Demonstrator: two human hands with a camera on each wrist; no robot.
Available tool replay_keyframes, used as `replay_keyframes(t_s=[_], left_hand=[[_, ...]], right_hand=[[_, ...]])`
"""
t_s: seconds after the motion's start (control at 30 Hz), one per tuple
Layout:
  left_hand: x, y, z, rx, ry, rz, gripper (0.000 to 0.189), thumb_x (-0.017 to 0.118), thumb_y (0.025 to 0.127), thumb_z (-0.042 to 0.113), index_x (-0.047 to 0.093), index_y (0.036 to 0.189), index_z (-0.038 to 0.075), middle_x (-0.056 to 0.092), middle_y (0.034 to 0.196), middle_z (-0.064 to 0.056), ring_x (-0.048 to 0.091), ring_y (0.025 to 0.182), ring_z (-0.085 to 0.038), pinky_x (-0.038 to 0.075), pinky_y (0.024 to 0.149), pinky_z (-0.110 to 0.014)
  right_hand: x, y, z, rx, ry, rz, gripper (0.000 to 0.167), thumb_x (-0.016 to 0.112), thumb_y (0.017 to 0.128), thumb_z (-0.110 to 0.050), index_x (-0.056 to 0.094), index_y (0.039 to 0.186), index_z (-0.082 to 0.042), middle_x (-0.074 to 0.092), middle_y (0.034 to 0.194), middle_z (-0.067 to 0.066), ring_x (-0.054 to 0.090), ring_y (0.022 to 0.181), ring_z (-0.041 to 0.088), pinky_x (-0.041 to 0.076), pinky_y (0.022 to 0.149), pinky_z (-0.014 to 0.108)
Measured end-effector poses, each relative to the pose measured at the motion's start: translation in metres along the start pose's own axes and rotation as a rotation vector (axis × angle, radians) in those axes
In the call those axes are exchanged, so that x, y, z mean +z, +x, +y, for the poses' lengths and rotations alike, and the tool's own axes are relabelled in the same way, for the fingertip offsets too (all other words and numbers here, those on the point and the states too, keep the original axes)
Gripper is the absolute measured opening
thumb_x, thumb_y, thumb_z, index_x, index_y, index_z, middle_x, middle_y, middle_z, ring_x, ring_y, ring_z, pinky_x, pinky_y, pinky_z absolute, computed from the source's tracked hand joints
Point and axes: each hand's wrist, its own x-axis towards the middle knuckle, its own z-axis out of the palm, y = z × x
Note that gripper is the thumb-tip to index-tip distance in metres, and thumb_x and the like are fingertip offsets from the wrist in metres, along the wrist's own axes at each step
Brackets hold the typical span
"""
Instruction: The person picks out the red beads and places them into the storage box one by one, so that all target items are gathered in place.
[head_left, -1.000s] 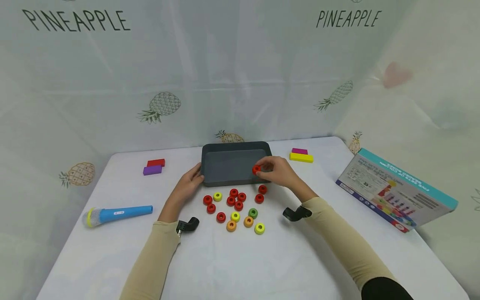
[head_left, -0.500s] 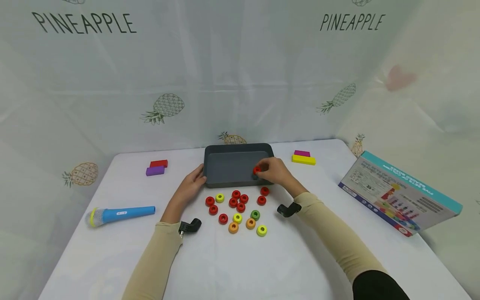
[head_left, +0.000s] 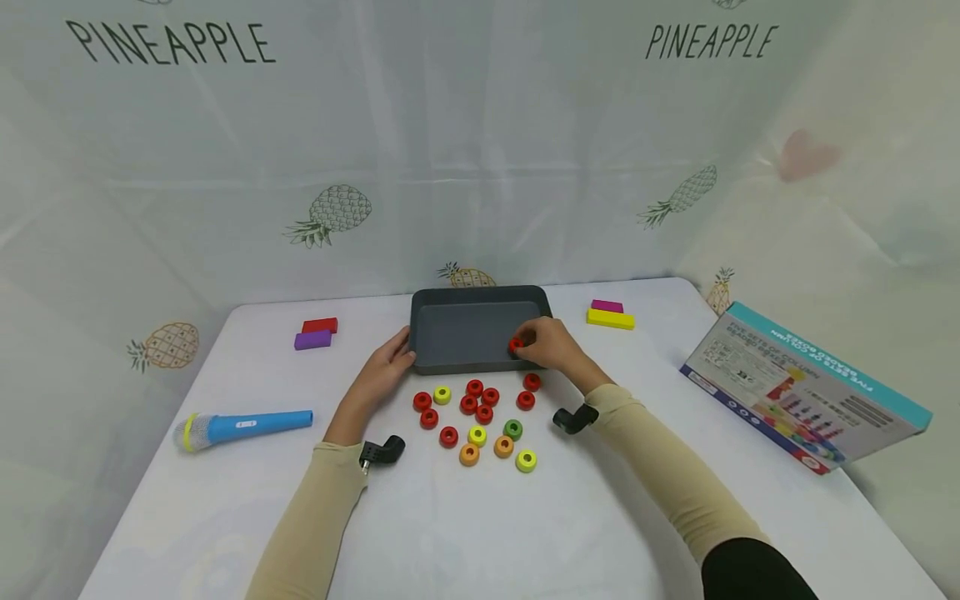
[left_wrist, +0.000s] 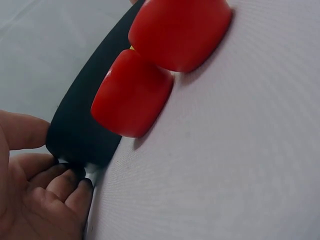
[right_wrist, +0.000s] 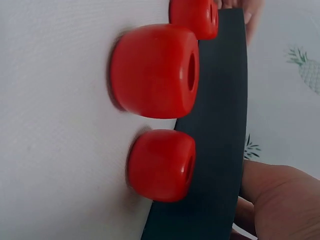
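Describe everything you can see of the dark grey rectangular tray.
The dark grey rectangular tray is shallow, with rounded corners, low walls and a smooth, matte look; metal or plastic, I can't tell. It sits open side up on the white-covered table, near its far edge. The left hand grips its left end. The right hand holds a round red bead at its near right corner; whether the bead touches it is unclear.

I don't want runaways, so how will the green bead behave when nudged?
The green bead stands with its hole facing up, so a nudge would probably slide it. Tipped over, it could roll, being round. The similar red beads look smooth up close, so it may be slightly slippery.
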Motion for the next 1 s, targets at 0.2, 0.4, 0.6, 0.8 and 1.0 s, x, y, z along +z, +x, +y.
replay_keyframes(t_s=[0.2, 0.4, 0.6, 0.8, 1.0], left_hand=[[0.000, 0.001, 0.000, -0.010, 0.012, 0.001, 0.063, 0.046, 0.107, 0.020, 0.019, 0.163, 0.011, 0.020, 0.169, -0.011, 0.030, 0.154, -0.029, 0.025, 0.126, -0.045], [0.001, 0.001, -0.001, -0.030, 0.002, 0.005, 0.064, 0.047, 0.106, 0.021, 0.020, 0.163, 0.013, 0.021, 0.169, -0.009, 0.030, 0.154, -0.028, 0.025, 0.126, -0.045], [0.002, 0.002, -0.003, -0.029, 0.002, 0.009, 0.064, 0.048, 0.106, 0.024, 0.021, 0.163, 0.014, 0.023, 0.169, -0.008, 0.031, 0.153, -0.026, 0.025, 0.126, -0.044], [0.001, 0.002, -0.001, -0.020, 0.010, 0.014, 0.063, 0.047, 0.106, 0.021, 0.021, 0.163, 0.013, 0.023, 0.169, -0.009, 0.031, 0.153, -0.028, 0.025, 0.126, -0.045], [0.001, 0.002, -0.002, -0.017, 0.021, 0.016, 0.063, 0.046, 0.106, 0.021, 0.021, 0.163, 0.014, 0.023, 0.169, -0.009, 0.031, 0.153, -0.028, 0.025, 0.126, -0.046]], right_hand=[[0.002, 0.002, 0.002, 0.004, -0.016, 0.003, 0.029, 0.076, 0.087, -0.015, 0.074, 0.114, -0.004, 0.074, 0.106, 0.011, 0.064, 0.092, 0.023, 0.059, 0.089, 0.039], [0.003, 0.001, 0.002, 0.012, -0.014, 0.001, 0.028, 0.077, 0.088, -0.015, 0.073, 0.113, -0.004, 0.074, 0.107, 0.011, 0.064, 0.093, 0.024, 0.059, 0.091, 0.040], [0.001, -0.002, 0.001, 0.002, -0.012, 0.010, 0.030, 0.076, 0.088, -0.016, 0.073, 0.115, -0.005, 0.073, 0.107, 0.011, 0.065, 0.094, 0.024, 0.059, 0.090, 0.039], [-0.007, -0.010, 0.000, -0.031, 0.032, 0.091, 0.039, 0.076, 0.089, -0.018, 0.068, 0.124, -0.004, 0.072, 0.115, 0.013, 0.067, 0.102, 0.026, 0.060, 0.092, 0.040], [-0.018, -0.028, -0.002, -0.066, 0.089, 0.191, 0.036, 0.076, 0.088, -0.014, 0.069, 0.122, -0.001, 0.071, 0.115, 0.014, 0.067, 0.101, 0.029, 0.059, 0.093, 0.043]])
